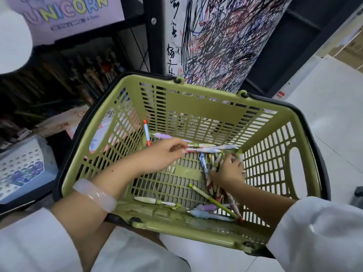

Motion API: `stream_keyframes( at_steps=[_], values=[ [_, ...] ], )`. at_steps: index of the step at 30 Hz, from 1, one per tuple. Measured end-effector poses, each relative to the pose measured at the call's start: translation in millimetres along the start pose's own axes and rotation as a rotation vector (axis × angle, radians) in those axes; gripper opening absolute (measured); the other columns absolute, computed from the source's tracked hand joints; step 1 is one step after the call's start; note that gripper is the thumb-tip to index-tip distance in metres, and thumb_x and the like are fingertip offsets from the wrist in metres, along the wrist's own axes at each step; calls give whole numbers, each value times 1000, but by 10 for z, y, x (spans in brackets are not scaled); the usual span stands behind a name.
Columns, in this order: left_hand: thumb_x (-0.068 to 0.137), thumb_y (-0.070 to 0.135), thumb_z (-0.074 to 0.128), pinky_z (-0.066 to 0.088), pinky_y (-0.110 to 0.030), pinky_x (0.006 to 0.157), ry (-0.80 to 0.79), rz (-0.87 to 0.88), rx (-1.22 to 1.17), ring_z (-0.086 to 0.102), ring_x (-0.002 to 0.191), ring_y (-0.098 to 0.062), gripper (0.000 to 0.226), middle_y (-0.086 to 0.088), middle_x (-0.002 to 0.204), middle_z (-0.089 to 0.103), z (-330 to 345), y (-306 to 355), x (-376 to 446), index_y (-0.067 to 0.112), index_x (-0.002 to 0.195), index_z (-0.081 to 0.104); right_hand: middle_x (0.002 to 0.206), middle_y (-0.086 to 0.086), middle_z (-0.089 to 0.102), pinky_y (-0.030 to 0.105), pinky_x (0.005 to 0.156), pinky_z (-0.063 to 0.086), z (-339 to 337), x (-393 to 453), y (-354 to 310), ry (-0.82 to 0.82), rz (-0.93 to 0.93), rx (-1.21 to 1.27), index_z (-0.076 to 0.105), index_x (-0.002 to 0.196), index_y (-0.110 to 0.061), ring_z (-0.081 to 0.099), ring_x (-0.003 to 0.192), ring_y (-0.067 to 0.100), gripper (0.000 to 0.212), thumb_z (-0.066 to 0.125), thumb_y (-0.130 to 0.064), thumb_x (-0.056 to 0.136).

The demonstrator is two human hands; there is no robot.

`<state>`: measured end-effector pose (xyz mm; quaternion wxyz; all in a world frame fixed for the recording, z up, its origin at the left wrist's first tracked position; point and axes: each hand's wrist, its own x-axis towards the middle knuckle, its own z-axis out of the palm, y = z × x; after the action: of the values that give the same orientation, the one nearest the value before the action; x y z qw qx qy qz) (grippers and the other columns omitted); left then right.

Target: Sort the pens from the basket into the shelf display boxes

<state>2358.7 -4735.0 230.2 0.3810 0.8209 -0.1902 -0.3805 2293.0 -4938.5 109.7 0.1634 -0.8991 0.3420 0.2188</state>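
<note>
- Stationery-aisle shelving (82, 79) fills the upper left, dim display boxes of pens packed along it, a scribbled tester sheet (222, 40) hanging behind; pale floor tiles (324, 107) run off to the right.
- Below, the green basket (206, 107) sits against your lap, its far wall toward the shelf; the display boxes lie up and left of it, on your left hand's side.
- Your left hand (157, 156) reaches across the basket floor, its grip pinched on the near ends of a small fan of pens (208, 148) whose long axes run left to right, tips pointing away to the right.
- Your right hand (229, 169) is buried in the red-and-white bundle (214, 185) by the right wall, fingers curled round several; those pens lie roughly near to far.
- Loose pens are left: a white pen (153, 201) and pastel ones (208, 211) by the near wall, an orange-tipped pen (146, 132) leaning in the far-left corner.
- Judged from here, the left hand has the shorter lift to the shelf; the basket's tall left wall stands in the way.
</note>
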Motion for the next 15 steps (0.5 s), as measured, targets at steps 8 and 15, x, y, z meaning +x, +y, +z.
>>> stream_keyframes(
  at_steps=[8, 15],
  values=[
    [97, 30, 41, 47, -44, 81, 13, 12, -41, 58, 98, -30, 23, 4, 112, 58, -5, 1, 6, 30, 118, 52, 148, 21, 20, 47, 107, 28, 235, -69, -200, -51, -130, -128, -3, 148, -14, 22, 136, 39, 100, 65, -43, 81],
    [96, 22, 42, 46, -48, 93, 133, 71, -123, 60, 102, -31, 18, -2, 110, 62, -44, 26, -27, 32, 102, 56, 132, 22, 40, 44, 89, 49, 163, -53, -261, -56, -199, -150, -8, 148, -23, 49, 114, 38, 105, 70, -21, 78]
  ],
)
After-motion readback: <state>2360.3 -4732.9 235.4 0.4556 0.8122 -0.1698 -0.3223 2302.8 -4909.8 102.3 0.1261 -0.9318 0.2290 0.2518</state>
